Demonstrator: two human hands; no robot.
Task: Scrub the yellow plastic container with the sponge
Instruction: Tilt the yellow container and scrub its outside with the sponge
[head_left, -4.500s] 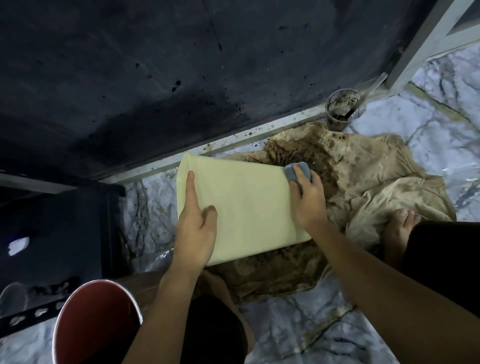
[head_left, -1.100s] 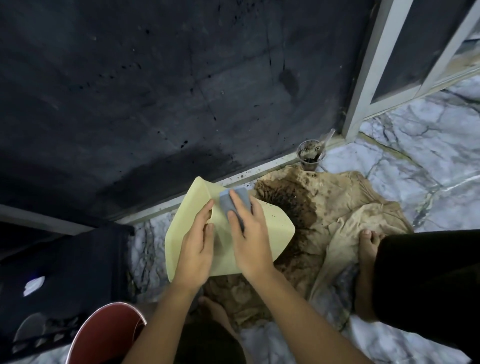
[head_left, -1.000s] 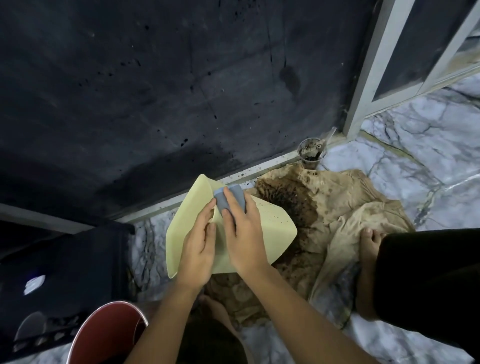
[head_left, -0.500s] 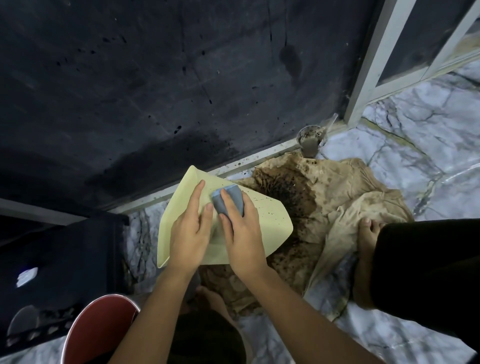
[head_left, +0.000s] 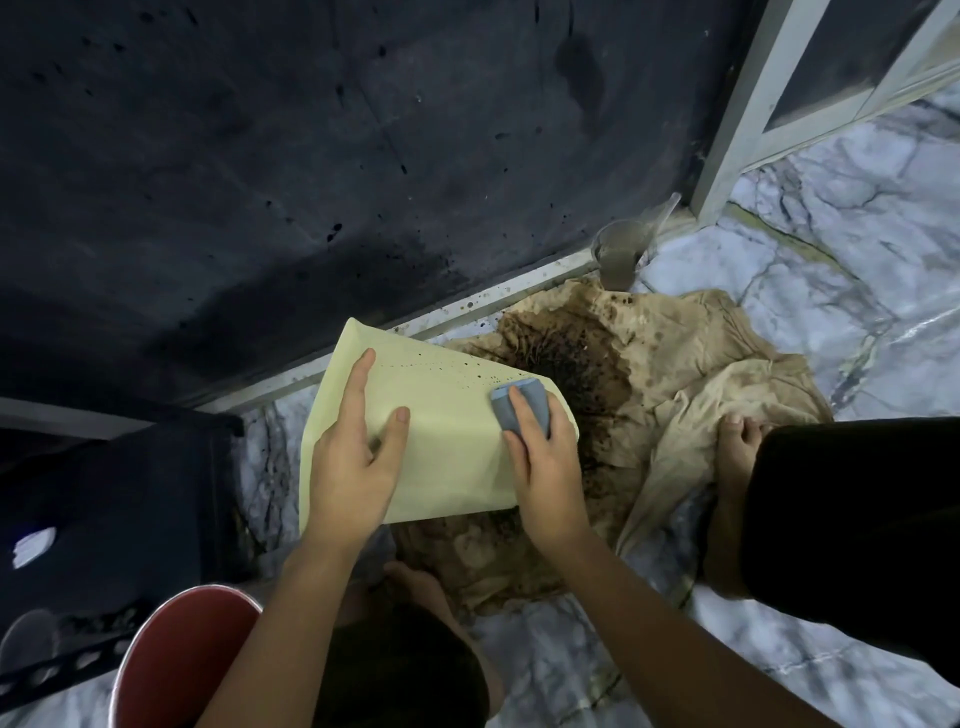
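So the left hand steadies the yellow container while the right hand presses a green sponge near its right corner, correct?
Not quite: the sponge is blue-grey, not green, as the head view shows. The rest holds: the left hand steadies the yellow container while the right hand presses the sponge near its right corner.

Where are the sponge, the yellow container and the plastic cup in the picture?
sponge (head_left: 524, 402): head view, its upper grey face above the fingers.
yellow container (head_left: 447, 447): head view, its flat side.
plastic cup (head_left: 618, 257): head view, its wall.
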